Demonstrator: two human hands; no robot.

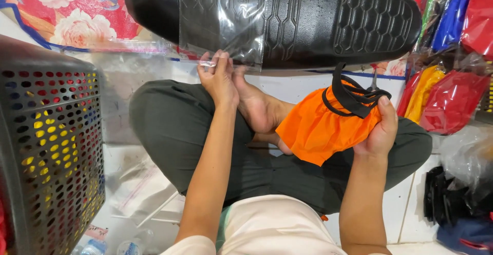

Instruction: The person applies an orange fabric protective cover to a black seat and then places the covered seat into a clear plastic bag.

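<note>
While my right hand (pixel 379 129) is clutching the soft, light orange cloth (pixel 316 129) bunched, my left hand (pixel 218 78) is pinching the slippery, flimsy clear bag (pixel 223 26) by its lower edge.

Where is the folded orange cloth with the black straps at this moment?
In the head view, the orange cloth is right of centre, held in the right hand above the person's crossed legs, just below the black seat.
</note>
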